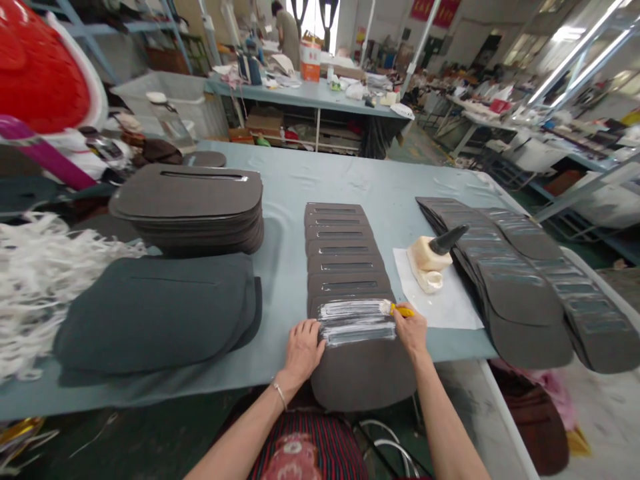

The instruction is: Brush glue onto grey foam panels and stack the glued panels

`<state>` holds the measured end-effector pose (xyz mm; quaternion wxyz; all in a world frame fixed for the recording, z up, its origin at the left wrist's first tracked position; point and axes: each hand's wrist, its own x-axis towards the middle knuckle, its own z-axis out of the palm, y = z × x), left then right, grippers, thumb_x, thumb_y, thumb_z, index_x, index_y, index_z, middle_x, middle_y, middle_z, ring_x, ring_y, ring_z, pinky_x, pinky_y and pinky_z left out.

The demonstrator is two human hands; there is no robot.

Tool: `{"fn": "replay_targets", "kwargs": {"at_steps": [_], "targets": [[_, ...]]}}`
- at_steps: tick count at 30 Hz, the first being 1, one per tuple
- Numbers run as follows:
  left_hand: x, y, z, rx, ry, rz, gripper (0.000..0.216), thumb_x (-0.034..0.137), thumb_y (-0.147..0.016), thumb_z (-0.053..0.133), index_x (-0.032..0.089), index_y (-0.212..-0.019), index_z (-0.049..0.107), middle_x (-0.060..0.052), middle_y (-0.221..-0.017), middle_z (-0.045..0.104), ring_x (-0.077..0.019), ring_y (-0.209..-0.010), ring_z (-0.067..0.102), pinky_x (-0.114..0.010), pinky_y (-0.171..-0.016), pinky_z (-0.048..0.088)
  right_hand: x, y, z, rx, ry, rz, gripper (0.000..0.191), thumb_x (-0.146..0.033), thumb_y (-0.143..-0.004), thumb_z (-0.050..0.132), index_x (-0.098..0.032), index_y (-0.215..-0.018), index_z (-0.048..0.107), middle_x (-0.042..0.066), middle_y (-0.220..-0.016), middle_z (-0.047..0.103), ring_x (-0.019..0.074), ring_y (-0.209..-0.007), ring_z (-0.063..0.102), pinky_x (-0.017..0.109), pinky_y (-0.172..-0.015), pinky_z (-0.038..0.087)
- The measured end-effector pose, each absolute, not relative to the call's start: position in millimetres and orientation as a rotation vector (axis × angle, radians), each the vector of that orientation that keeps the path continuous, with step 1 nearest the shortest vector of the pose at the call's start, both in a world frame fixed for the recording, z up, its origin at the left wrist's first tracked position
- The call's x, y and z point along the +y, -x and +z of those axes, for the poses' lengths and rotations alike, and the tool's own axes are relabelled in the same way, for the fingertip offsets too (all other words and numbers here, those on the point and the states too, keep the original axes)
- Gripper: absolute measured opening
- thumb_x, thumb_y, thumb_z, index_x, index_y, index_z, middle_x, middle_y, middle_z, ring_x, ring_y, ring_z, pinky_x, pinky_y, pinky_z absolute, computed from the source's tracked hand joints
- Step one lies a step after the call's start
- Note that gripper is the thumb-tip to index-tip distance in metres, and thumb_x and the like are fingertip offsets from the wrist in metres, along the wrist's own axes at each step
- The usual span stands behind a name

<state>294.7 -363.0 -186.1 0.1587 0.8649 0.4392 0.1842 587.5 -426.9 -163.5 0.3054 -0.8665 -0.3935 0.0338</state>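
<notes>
My right hand (411,329) is closed round the yellow handle of a brush (403,311). Its bristles touch white glue smeared in bands around the slot of the nearest dark grey panel (364,377). My left hand (303,347) lies on that panel's left edge, fingers stretched out. Beyond it, several more slotted panels (345,267) overlap in a row running away from me. To the right, a cream glue container (427,260) with a black nozzle-like top rests on a white sheet (455,307).
On the left are a stack of grey panels (190,193), darker panels (160,313) and a heap of white strips (55,287). Overlapping panels with shiny bands (520,293) lie at the right. A person (287,33) stands behind the far table (300,95).
</notes>
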Motion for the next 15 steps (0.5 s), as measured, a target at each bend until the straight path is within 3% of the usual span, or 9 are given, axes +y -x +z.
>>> {"fn": "replay_targets", "kwargs": {"at_steps": [10,15], "targets": [[-361.5,-296.1,-185.6,1.271,-2.434,0.504,0.031,0.026,-0.080,0.055,0.022,-0.110,0.049,-0.007,-0.113,0.052,-0.0245,-0.108,0.046,-0.043,-0.091,0.039,-421.2,-563.0,-152.3,-0.999,2.249,-0.004,0.037,-0.049,-0.078,0.046,-0.017,-0.081,0.066,0.004,-0.066,0.063,0.0158,-0.058,0.053,0.026,-0.060,0.037],[-366.3,-290.2,-186.1,1.272,-2.325,0.606,0.031,0.025,-0.083,0.050,0.021,-0.114,0.047,-0.009,-0.120,0.047,-0.0221,-0.112,0.045,-0.040,-0.094,0.039,-400.6,-477.6,-142.3,-1.184,1.870,0.317,0.028,-0.042,-0.082,0.048,-0.019,-0.084,0.064,0.004,-0.078,0.066,0.0155,-0.068,0.058,0.025,-0.067,0.042]]}}
